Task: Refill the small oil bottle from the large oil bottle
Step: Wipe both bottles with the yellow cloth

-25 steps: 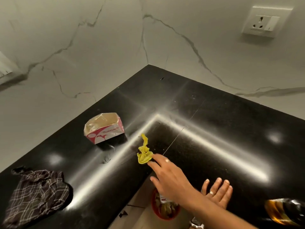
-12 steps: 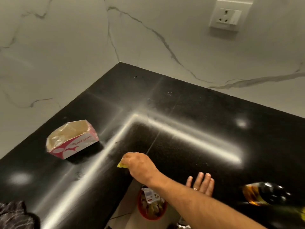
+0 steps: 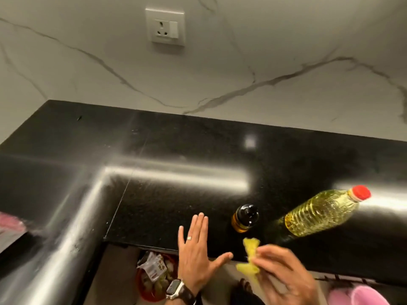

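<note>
Right hand (image 3: 284, 274) now pinches the yellow scrap (image 3: 250, 257) it just lifted off the counter (image 3: 176, 205), carrying it in near the edge; left hand (image 3: 196, 249) lies flat, fingers straight. I've swung right: small oil bottle (image 3: 245, 218) and capped large oil bottle (image 3: 323, 211) stand just ahead, untouched. Pouring hasn't started, I reckon.

A home kitchen is showing here: a polished black granite surface (image 3: 176, 205) is meeting a marble-veined wall carrying a socket (image 3: 164, 27) above it.
</note>
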Demonstrator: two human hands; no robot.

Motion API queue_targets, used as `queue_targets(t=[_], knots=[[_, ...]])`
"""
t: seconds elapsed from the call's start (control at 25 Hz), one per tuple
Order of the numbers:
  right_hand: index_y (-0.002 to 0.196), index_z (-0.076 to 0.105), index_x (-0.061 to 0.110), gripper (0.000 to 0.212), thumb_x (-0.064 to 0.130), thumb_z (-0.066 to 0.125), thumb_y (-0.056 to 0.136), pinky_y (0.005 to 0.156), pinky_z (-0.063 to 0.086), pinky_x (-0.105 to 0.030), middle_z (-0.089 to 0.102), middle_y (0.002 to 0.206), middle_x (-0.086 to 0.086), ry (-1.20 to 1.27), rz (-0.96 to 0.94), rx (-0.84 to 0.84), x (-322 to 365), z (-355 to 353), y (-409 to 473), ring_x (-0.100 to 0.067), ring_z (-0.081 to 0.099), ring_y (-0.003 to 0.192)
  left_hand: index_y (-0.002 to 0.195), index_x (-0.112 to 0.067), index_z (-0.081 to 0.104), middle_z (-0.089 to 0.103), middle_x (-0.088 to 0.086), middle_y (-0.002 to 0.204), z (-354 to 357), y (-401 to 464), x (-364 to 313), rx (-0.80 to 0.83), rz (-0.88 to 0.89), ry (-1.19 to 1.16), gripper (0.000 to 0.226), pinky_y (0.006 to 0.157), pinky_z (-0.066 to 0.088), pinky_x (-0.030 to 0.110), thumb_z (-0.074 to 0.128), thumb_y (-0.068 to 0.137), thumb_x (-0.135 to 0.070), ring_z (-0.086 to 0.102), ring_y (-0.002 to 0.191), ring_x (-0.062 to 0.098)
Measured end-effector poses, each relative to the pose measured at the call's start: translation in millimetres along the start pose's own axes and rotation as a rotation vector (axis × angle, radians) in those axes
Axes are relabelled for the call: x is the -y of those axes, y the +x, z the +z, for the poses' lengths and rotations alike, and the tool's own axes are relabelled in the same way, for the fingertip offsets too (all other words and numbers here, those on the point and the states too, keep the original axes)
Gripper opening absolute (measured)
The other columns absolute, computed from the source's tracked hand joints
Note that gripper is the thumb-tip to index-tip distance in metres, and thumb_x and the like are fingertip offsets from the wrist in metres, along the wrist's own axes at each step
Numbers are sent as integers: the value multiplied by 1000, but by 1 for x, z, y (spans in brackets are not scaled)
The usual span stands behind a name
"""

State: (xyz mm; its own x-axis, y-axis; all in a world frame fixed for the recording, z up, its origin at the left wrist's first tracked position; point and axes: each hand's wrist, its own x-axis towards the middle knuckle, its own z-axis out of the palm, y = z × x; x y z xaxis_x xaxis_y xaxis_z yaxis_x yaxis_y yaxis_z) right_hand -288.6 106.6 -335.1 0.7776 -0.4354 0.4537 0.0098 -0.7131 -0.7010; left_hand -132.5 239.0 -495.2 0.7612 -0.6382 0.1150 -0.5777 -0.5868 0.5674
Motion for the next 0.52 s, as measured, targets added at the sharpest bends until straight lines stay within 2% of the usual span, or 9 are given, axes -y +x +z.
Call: queue_targets(t=[0.08, 0.16, 0.24, 0.32, 0.44, 0.52], knots=[[93, 83, 17, 12, 21, 75, 86, 93, 50, -14, 72, 107, 0, -82, 125, -181, -20, -15, 21, -3, 69, 104, 164, -24, 26, 17, -9, 172, -8, 24, -41, 10, -6, -134, 105, 127, 22, 38, 53, 84, -86, 15, 158, 6], [99, 83, 14, 14, 10, 79, 87, 98, 47, -13, 70, 109, 3, -153, 179, -210, -43, -17, 42, -1, 65, 108, 161, -27, 34, 29, -12, 168, -4, 45, -73, -17, 22, -300, 95, 124, 25, 25, 59, 85, -79, 23, 154, 1], [105, 82, 15, 24, 3, 81, 84, 99, 46, -11, 71, 112, 6, -158, 188, -98, -59, -3, 62, 2, 65, 108, 151, -30, 51, 49, -14, 156, 0, 64, -93, -37, 7, -371, 75, 122, 34, 28, 69, 86, -63, 38, 148, 1], [109, 81, 17, 30, -1, 79, 84, 98, 52, -18, 72, 114, 6, -175, 122, 62, -74, 11, 74, 0, 66, 105, 135, -36, 65, 63, -25, 138, 5, 76, -104, -104, 10, -388, 51, 114, 45, 36, 68, 84, -38, 50, 137, -3], [108, 80, 20, 29, 2, 77, 85, 93, 56, -27, 74, 112, 7, -222, 98, 174, -87, 18, 77, -5, 68, 102, 126, -44, 68, 56, -50, 124, 11, 76, -103, -147, -37, -449, 52, 115, 42, 32, 64, 80, -19, 44, 130, -22], [100, 81, 19, 31, 0, 84, 76, 88, 58, -26, 76, 103, 7, -279, 10, 181, -88, 19, 73, -7, 70, 94, 124, -46, 65, 52, -55, 124, 13, 74, -103, -157, -79, -480, 54, 119, 40, 38, 69, 79, -16, 36, 132, -26]])
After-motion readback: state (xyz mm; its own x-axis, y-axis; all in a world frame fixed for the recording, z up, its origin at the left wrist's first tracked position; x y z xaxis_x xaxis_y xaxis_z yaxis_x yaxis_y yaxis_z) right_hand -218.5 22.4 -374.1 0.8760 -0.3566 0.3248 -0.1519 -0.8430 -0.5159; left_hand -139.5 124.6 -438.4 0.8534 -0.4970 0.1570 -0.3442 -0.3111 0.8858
